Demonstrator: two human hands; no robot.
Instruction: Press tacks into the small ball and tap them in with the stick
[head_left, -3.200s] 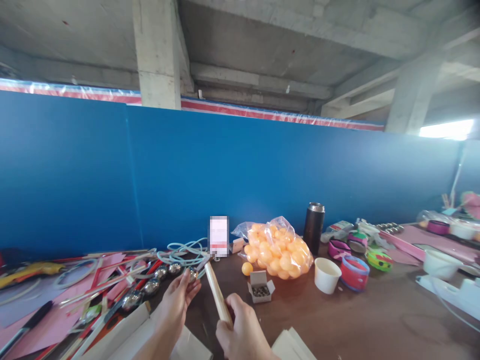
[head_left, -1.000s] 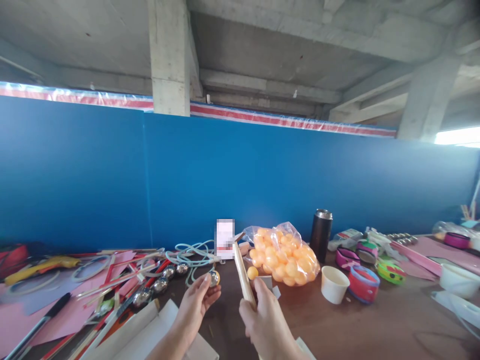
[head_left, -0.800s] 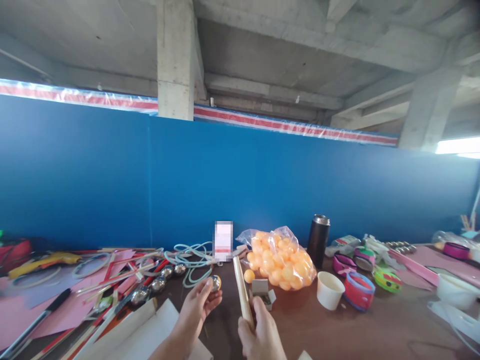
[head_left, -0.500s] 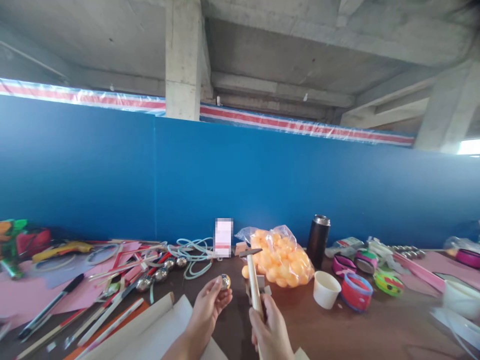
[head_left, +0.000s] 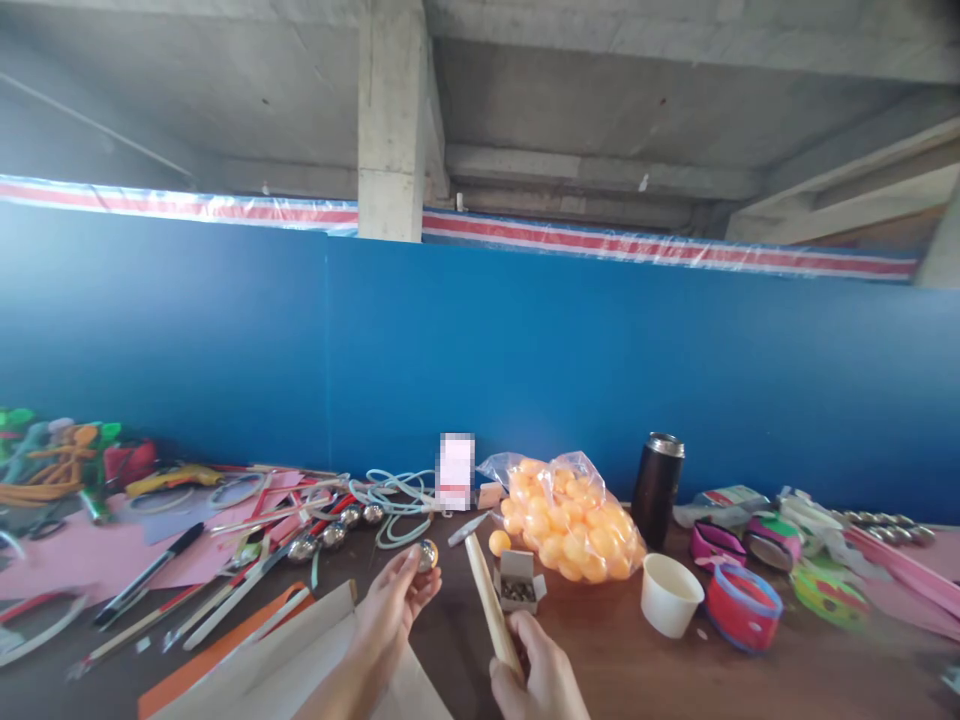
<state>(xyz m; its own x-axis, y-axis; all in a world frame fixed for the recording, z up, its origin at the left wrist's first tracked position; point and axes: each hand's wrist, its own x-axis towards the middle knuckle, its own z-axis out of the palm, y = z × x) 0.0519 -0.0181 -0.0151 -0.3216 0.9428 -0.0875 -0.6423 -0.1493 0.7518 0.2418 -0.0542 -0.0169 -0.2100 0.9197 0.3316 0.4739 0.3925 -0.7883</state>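
Note:
Between the thumb and fingers of my left hand [head_left: 394,610] is a shiny metal ball [head_left: 427,556], held over the table near a sheet of white paper. My right hand [head_left: 536,665] is wrapped round the wooden handle of a small hammer [head_left: 489,600]. The hammer's head points up and away from me, a little right of the ball and apart from it. Just beyond my right hand stands an open small box [head_left: 517,585] of little metal pieces. One loose orange ball [head_left: 499,543] lies behind it, beside a clear bag of orange balls [head_left: 570,520].
At the right stand a white paper cup [head_left: 671,597], a black flask [head_left: 658,490] and coloured wristbands [head_left: 742,608]. Several metal balls [head_left: 334,534], pale cord [head_left: 394,495], sticks and a black marker [head_left: 150,575] crowd the left. A blue partition [head_left: 525,350] rises behind the table.
The view has turned slightly left. My hands have moved apart a little, and the hammer now tilts left, bringing the small box into plain view. Both hands keep their hold.

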